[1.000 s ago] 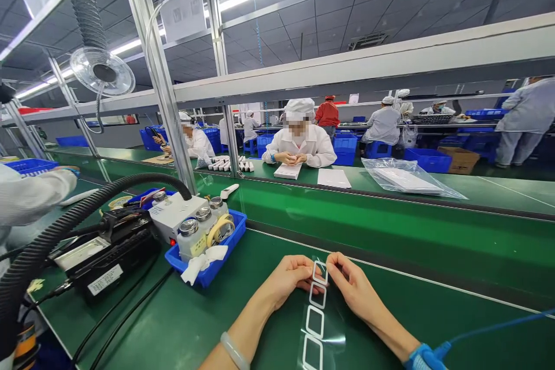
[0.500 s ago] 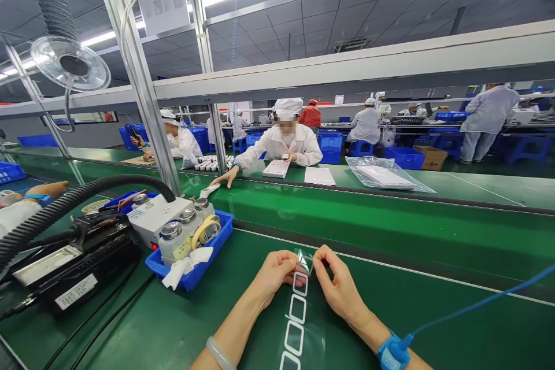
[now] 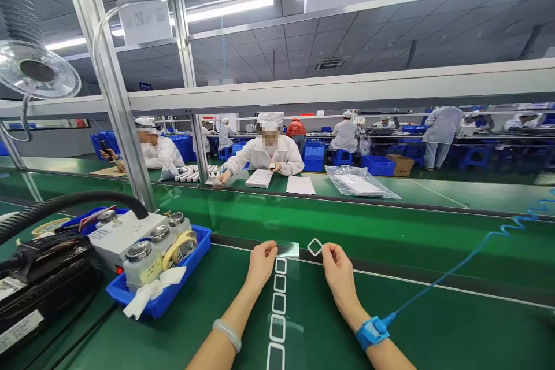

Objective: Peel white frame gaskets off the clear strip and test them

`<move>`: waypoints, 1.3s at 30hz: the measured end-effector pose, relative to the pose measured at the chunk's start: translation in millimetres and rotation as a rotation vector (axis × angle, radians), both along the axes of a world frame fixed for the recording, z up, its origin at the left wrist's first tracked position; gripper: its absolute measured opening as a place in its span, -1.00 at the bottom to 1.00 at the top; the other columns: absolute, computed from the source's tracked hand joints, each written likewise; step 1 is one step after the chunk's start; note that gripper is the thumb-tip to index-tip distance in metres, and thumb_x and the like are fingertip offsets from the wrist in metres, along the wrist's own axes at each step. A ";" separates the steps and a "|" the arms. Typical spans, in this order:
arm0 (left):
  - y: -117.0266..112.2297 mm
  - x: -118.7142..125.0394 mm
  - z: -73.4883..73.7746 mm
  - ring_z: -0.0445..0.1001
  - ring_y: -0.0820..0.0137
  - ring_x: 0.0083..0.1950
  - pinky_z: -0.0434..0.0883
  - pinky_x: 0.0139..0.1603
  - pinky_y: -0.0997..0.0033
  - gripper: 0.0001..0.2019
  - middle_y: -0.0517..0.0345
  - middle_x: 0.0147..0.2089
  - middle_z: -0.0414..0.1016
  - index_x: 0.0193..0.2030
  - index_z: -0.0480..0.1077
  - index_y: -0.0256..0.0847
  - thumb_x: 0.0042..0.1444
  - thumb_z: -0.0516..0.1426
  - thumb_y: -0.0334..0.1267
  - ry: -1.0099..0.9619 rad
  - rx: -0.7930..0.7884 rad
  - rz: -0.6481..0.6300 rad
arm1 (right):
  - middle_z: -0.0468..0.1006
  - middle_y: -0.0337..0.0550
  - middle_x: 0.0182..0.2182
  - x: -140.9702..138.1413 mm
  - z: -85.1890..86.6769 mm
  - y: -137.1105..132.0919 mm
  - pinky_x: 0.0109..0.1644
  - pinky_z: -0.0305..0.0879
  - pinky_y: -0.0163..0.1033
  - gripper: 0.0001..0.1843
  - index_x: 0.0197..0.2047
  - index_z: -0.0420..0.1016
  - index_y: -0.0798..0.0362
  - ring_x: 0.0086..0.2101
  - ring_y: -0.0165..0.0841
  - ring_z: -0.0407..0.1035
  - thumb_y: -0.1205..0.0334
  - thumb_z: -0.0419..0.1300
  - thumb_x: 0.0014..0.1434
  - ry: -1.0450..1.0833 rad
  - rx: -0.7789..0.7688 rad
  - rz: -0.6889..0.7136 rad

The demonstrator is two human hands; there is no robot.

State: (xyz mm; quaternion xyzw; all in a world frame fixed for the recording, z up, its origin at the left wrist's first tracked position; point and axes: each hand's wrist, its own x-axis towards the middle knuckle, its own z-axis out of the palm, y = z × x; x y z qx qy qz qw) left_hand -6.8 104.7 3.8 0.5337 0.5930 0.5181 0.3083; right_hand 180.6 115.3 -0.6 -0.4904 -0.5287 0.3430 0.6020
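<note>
A long clear film strip (image 3: pixel 291 300) hangs down the middle of the view, bearing a column of several white rounded frame stickers. Its upper end is pinched at the left corner by my left hand (image 3: pixel 262 265), fingers closed. To the right of the strip, a single white frame sticker (image 3: pixel 311 242), turned like a diamond, is held at its edge between thumb and finger of my right hand (image 3: pixel 339 270). This sticker is apart from the film.
At left, a blue tray (image 3: pixel 200 255) holds metal-topped bottles, a tape roll and white tissue. A black device (image 3: pixel 52 295) and hose (image 3: pixel 87 199) lie beside it. A blue coiled cord (image 3: pixel 459 266) runs from my right wristband. Across the green barrier, a co-worker (image 3: pixel 277 153) sits.
My hands have moved apart, and the frame sticker in my right hand is now separate from the strip. The view has shifted right. The co-worker's outstretched hand has drawn back with a white item.
</note>
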 end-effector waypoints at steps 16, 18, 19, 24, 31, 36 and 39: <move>-85.8 -36.0 -4.0 0.28 0.24 0.17 0.14 0.24 0.19 -0.51 0.02 0.13 0.36 0.18 0.21 -0.10 0.06 0.06 -0.28 0.321 -0.047 -0.284 | 0.22 -0.35 -0.66 0.0 -11.8 12.0 -0.65 -0.07 -0.36 -0.64 -0.43 0.27 0.03 -0.69 -0.47 0.04 -0.12 0.11 0.03 0.079 -0.068 0.151; -85.4 -34.5 -2.8 0.24 0.22 0.20 0.05 0.28 0.15 -0.48 0.01 0.16 0.32 0.20 0.19 -0.11 0.05 0.08 -0.28 0.359 -0.066 -0.321 | 0.22 -0.34 -0.66 0.0 -10.4 11.3 -0.65 -0.07 -0.36 -0.65 -0.43 0.27 0.03 -0.69 -0.47 0.05 -0.10 0.12 0.02 0.078 -0.065 0.157; -85.6 -33.6 -2.0 0.22 0.21 0.21 0.01 0.29 0.12 -0.47 0.00 0.17 0.31 0.21 0.18 -0.10 0.05 0.08 -0.27 0.376 -0.077 -0.333 | 0.22 -0.34 -0.67 0.4 -9.7 10.9 -0.65 -0.07 -0.36 -0.65 -0.44 0.28 0.04 -0.70 -0.47 0.05 -0.10 0.13 0.02 0.075 -0.062 0.161; -89.3 -28.8 3.4 0.21 0.16 0.20 0.00 0.26 0.07 -0.45 0.00 0.18 0.29 0.23 0.16 -0.06 0.06 0.07 -0.25 0.406 -0.095 -0.357 | 0.22 -0.34 -0.69 2.1 -10.3 11.5 -0.67 -0.08 -0.37 -0.66 -0.47 0.30 0.04 -0.70 -0.48 0.04 -0.09 0.16 -0.02 0.056 -0.056 0.169; -90.5 -23.8 5.5 0.22 0.16 0.14 0.09 0.20 0.17 -0.46 -0.01 0.15 0.31 0.21 0.20 -0.11 0.04 0.08 -0.26 0.405 -0.095 -0.365 | 0.16 -0.37 -0.71 -0.8 -21.3 20.3 -0.66 -0.15 -0.35 -0.61 -0.50 0.28 0.01 -0.72 -0.48 -0.02 -0.16 0.14 -0.09 0.037 -0.062 0.137; -91.0 -23.5 6.3 0.21 0.16 0.15 0.06 0.21 0.17 -0.46 0.01 0.16 0.29 0.22 0.19 -0.12 0.05 0.08 -0.25 0.397 -0.116 -0.370 | 0.17 -0.36 -0.71 0.1 -23.7 22.8 -0.65 -0.15 -0.35 -0.62 -0.48 0.29 0.03 -0.71 -0.48 0.00 -0.15 0.15 -0.10 0.029 -0.075 0.129; -90.9 -23.4 6.7 0.19 0.17 0.16 0.04 0.21 0.18 -0.45 0.00 0.17 0.28 0.23 0.17 -0.14 0.05 0.08 -0.25 0.401 -0.118 -0.374 | 0.17 -0.37 -0.71 -0.8 -21.8 21.4 -0.64 -0.15 -0.36 -0.63 -0.48 0.29 0.04 -0.70 -0.49 0.00 -0.12 0.15 -0.10 0.043 -0.082 0.140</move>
